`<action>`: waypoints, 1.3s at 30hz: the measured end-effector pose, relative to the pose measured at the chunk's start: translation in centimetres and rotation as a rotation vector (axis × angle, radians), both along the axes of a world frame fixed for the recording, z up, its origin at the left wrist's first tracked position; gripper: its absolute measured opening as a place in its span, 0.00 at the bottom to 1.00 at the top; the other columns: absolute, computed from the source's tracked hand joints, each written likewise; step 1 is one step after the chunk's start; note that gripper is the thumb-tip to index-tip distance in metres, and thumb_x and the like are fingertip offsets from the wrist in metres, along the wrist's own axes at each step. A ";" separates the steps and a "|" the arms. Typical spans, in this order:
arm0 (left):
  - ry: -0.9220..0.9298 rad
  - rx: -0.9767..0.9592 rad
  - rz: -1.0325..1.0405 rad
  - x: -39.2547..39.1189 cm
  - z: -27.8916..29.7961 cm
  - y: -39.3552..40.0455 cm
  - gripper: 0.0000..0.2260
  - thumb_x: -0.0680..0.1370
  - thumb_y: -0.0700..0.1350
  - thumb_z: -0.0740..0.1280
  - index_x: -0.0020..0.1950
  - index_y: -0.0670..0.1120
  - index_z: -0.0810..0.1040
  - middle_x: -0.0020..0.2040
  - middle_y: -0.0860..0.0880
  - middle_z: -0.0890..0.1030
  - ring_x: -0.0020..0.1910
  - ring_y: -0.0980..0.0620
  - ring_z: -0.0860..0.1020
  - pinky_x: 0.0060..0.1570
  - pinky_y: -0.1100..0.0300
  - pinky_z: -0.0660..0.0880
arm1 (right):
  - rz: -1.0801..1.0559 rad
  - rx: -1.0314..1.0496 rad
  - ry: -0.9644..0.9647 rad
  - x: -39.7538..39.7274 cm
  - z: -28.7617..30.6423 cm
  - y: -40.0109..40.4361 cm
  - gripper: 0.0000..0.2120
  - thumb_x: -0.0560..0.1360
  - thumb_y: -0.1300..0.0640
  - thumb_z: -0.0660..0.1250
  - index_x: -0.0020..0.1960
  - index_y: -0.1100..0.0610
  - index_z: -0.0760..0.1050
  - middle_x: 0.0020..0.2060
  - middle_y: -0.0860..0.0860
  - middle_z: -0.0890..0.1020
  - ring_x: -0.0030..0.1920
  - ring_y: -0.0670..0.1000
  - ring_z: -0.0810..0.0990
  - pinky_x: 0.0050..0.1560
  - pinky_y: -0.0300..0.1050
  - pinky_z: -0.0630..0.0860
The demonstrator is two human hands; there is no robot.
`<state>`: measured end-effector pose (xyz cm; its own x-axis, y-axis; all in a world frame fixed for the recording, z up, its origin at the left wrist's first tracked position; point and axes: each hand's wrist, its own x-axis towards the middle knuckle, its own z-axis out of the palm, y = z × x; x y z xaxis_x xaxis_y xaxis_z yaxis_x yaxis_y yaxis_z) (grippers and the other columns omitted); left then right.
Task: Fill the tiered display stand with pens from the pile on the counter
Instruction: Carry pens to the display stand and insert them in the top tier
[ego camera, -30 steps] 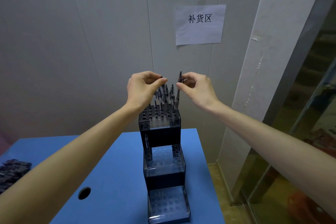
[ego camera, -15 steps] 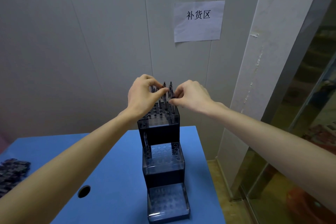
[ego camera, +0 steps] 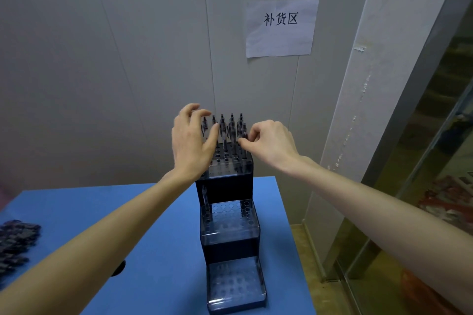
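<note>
On the blue counter (ego camera: 158,217) your tiered display stand (ego camera: 230,233) is standing upright, its top tier holding upright pens (ego camera: 226,128). The pen pile (ego camera: 15,240) is lying at the counter's left edge. Your left hand (ego camera: 192,143) is spreading loose fingers beside them; your right hand (ego camera: 268,143) is pinching the rightmost pen (ego camera: 244,135).

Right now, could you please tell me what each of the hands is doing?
Left hand: open, fingers spread beside the pens in the top tier, holding nothing.
Right hand: fingers curled, pinching a pen at the top tier's right edge.
</note>
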<state>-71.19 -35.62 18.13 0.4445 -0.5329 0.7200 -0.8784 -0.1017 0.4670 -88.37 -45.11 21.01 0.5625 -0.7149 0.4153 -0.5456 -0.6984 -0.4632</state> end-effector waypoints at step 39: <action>0.242 0.610 -0.036 -2.1 -2.5 1.9 0.45 0.79 0.73 0.52 0.84 0.46 0.39 0.85 0.50 0.47 0.82 0.49 0.53 0.78 0.48 0.58 | 0.173 0.052 0.352 -3.5 -6.3 -1.8 0.47 0.78 0.27 0.48 0.82 0.61 0.45 0.82 0.58 0.52 0.81 0.57 0.52 0.79 0.57 0.55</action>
<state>-73.28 -33.70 15.59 0.5300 -0.8317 0.1657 -0.7638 -0.3833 0.5194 -91.90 -46.89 14.76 0.7779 -0.6124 0.1409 -0.5542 -0.7742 -0.3058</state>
